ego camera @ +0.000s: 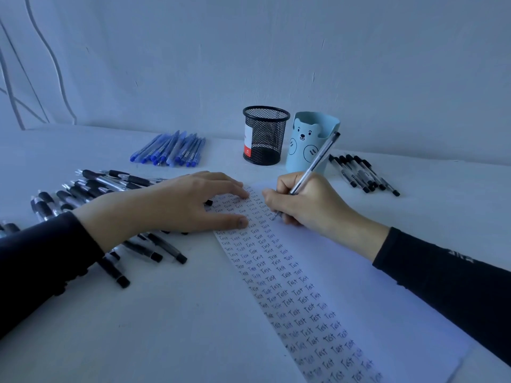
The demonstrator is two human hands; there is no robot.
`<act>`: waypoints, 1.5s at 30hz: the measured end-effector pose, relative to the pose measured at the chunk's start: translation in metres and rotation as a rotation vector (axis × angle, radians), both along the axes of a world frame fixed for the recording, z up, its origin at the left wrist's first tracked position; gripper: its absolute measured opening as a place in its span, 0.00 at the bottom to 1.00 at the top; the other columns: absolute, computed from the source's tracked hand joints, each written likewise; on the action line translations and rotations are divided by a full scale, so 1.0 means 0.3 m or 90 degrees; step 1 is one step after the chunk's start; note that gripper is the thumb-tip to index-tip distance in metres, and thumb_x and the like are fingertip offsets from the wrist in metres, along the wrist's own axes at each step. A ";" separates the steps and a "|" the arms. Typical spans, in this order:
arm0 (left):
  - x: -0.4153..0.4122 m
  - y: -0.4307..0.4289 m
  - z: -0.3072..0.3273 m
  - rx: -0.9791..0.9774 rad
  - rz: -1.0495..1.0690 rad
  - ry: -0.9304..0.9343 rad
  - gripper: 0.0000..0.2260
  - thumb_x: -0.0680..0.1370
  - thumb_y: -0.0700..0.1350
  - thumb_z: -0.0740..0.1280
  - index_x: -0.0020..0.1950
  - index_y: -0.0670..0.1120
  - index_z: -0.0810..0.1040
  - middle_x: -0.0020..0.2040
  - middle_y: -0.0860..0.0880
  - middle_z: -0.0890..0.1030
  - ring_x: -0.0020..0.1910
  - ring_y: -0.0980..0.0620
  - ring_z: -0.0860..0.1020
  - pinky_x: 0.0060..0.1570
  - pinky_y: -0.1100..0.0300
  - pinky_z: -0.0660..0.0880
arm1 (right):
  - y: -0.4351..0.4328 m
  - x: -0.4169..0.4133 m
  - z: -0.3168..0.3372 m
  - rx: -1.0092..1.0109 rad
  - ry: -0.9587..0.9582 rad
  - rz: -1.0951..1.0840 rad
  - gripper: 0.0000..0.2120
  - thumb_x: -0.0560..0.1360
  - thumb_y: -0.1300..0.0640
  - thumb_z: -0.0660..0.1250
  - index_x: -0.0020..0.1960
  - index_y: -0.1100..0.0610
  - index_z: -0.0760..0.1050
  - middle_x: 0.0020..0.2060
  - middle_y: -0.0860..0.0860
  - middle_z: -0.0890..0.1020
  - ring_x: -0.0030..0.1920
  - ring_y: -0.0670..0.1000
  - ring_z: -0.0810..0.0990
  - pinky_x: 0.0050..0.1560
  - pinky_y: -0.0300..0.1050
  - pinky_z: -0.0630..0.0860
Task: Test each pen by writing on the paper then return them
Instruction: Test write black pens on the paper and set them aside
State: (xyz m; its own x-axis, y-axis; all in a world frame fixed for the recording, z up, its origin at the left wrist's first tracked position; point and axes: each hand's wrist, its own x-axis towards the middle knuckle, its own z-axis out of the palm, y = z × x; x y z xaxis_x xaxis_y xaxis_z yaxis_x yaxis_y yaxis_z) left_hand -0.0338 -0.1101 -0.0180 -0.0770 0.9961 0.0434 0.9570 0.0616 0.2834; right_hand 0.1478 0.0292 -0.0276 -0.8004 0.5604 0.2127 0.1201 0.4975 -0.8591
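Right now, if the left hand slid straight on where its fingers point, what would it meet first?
Most likely the right hand, gripping the pen across the paper; the left hand points its straight fingers at it over a narrow gap.

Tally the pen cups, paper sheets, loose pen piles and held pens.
Pen cups: 2, black wire-mesh cup, pale blue bear-face cup
White paper sheets: 1
Loose pen piles: 3, blue pens, left black pens, right black pens
Held pens: 1, clear-barrelled pen in the right hand
Total: 7

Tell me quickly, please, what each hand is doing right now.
Left hand: open, fingers flat on the paper.
Right hand: gripping a pen, tip on paper.
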 end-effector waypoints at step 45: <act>-0.013 0.005 -0.012 0.012 -0.008 0.003 0.32 0.67 0.77 0.57 0.67 0.67 0.69 0.70 0.67 0.66 0.67 0.66 0.66 0.68 0.61 0.63 | 0.003 -0.002 -0.004 0.070 0.023 -0.021 0.17 0.72 0.64 0.71 0.30 0.68 0.67 0.23 0.54 0.70 0.21 0.43 0.68 0.25 0.33 0.67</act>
State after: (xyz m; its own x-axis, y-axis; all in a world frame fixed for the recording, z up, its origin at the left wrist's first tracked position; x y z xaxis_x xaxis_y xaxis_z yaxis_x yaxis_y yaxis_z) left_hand -0.0377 -0.1086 -0.0214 -0.0645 0.9960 0.0618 0.9591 0.0448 0.2795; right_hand 0.1471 0.0302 -0.0287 -0.7728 0.5582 0.3021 0.1081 0.5847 -0.8040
